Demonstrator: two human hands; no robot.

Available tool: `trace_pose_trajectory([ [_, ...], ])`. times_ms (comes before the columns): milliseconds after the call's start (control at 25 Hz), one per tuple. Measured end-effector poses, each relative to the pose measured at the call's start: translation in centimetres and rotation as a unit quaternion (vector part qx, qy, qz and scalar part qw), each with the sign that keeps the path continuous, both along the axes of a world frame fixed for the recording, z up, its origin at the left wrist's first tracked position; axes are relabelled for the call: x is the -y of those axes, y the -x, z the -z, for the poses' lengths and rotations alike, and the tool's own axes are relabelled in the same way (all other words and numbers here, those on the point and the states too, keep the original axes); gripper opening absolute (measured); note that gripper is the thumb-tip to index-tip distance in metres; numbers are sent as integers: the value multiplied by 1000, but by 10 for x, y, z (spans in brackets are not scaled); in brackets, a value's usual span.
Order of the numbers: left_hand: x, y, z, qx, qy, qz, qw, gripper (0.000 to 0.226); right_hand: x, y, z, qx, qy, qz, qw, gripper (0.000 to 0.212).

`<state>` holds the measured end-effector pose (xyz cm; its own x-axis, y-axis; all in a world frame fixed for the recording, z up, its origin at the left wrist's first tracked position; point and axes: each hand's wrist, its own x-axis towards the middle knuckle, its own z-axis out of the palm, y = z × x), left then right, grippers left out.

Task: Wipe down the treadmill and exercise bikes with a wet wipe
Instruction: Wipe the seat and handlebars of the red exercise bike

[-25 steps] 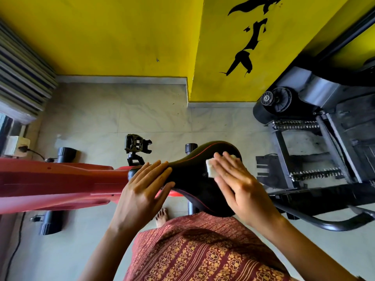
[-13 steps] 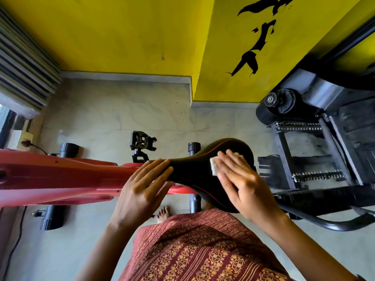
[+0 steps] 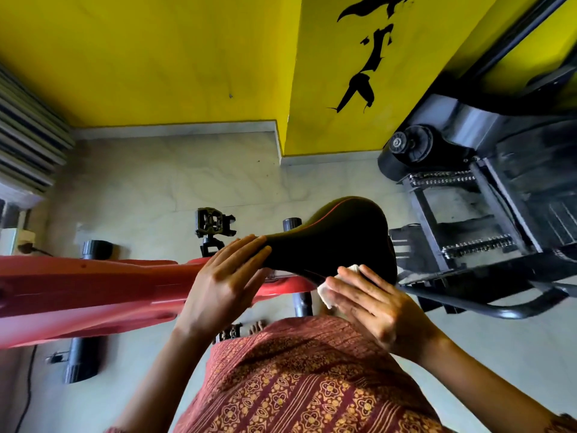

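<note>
A black bike saddle (image 3: 337, 235) with a thin red seam sits on the red exercise bike frame (image 3: 93, 285). My left hand (image 3: 223, 285) lies with straight fingers on the saddle's narrow nose. My right hand (image 3: 371, 304) presses a folded white wet wipe (image 3: 326, 290) against the saddle's near side edge; its fingers cover most of the wipe. A black treadmill (image 3: 499, 214) stands folded at the right.
Black bike pedal (image 3: 212, 225) and black stabiliser feet (image 3: 82, 359) stand on the pale marble floor. Yellow wall (image 3: 156, 57) with a black decal lies ahead. A curved black tube (image 3: 499, 310) runs low at the right. My patterned red garment fills the bottom.
My right hand has slid with the wipe from the top of the saddle down to its near side edge. My left hand stays on the nose.
</note>
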<state>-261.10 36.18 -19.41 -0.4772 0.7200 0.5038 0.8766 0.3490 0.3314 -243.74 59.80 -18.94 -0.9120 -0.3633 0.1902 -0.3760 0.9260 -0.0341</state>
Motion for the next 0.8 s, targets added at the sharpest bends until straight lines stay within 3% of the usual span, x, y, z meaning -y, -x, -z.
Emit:
trace_pose_trajectory([
  [200, 3, 7, 2, -14, 10, 34, 999, 30, 45, 45, 10, -30, -10, 14, 999, 50],
  [520, -12, 6, 3, -59, 4, 127, 990, 25, -3, -38, 15, -49, -117, 8, 992, 40],
  [800, -21, -4, 0, -61, 11, 129, 990, 28, 25, 7, 19, -78, -80, 4, 994, 42],
])
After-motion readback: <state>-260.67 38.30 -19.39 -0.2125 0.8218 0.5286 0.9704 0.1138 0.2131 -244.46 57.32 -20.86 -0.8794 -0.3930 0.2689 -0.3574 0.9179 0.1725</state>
